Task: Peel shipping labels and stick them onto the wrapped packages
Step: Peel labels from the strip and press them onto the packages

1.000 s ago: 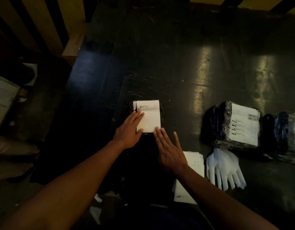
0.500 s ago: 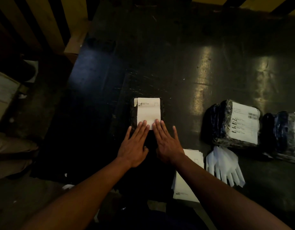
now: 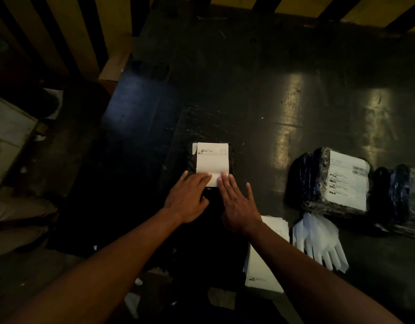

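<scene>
A small black wrapped package (image 3: 190, 160) lies on the dark table (image 3: 248, 90) in front of me, with a white shipping label (image 3: 212, 161) on its top. My left hand (image 3: 187, 197) rests flat with its fingertips on the label's near left edge. Beside it, my right hand (image 3: 236, 204) lies flat too, fingers spread, its tips touching the label's near right corner. Neither hand grips anything. A stack of white label sheets (image 3: 262, 270) sits near the table's front edge, partly under my right forearm.
Two larger black wrapped packages stand at the right, one (image 3: 314, 183) with a printed label (image 3: 349, 181), the other (image 3: 402, 199) cut by the frame edge. White peeled backing strips (image 3: 318, 242) lie fanned out before them. Wooden slats (image 3: 61, 31) run along the back left.
My left hand slid from the label's left side down to its near edge, beside the right hand. Both hands now press the near end of the label.
</scene>
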